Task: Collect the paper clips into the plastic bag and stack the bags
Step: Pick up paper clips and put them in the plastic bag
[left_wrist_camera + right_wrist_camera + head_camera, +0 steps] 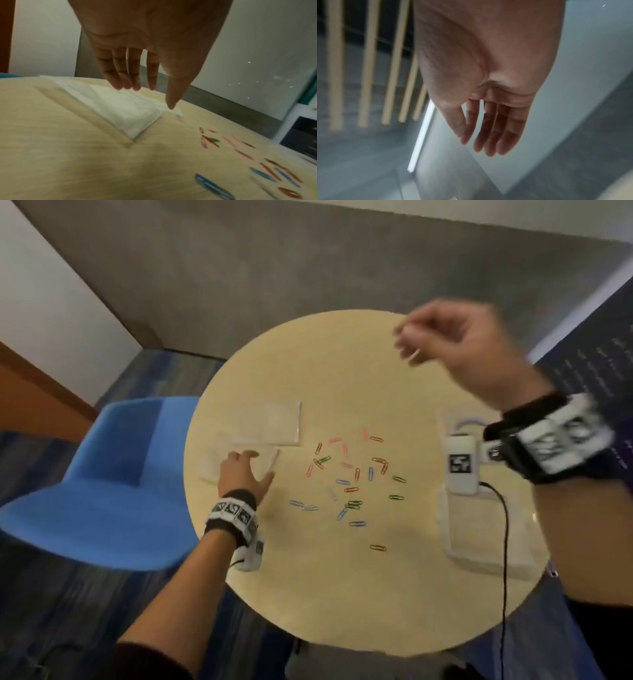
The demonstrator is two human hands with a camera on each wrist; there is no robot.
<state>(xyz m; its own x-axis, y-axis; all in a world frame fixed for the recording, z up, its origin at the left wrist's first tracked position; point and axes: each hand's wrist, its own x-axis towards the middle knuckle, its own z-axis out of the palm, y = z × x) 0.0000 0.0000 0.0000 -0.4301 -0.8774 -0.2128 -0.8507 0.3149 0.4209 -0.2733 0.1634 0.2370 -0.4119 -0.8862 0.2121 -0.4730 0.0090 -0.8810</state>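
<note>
Soft, even indoor light fills the head view, with the round pale-yellow wooden table [342, 594] brightest. The raised right hand [455, 347] is smeared by motion blur. Straight wall edges bow at the frame borders. Both wrist views are dimmer and grainy; the scattered coloured paper clips [267, 171] there blur into streaks.

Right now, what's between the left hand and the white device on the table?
Head view: the scattered paper clips lie between the left hand and the white device.
</note>
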